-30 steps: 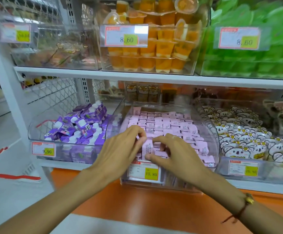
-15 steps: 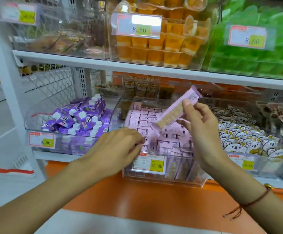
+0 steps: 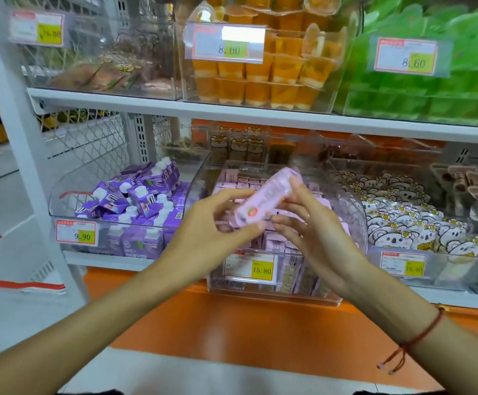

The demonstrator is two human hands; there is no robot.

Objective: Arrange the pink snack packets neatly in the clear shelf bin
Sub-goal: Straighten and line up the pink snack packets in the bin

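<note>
Purple cartons (image 3: 135, 201) and koala packets (image 3: 403, 223) flank the clear bin (image 3: 346, 201).

The clear bin (image 3: 349, 206) is open at the top, with free room above the stacked pink packets (image 3: 277, 243) up to the white shelf (image 3: 260, 116) overhead. Its clear side walls close it off from the purple cartons (image 3: 135, 201) and koala packets (image 3: 403, 223). Both hands and a raised packet (image 3: 266, 202) fill the front opening.
</note>
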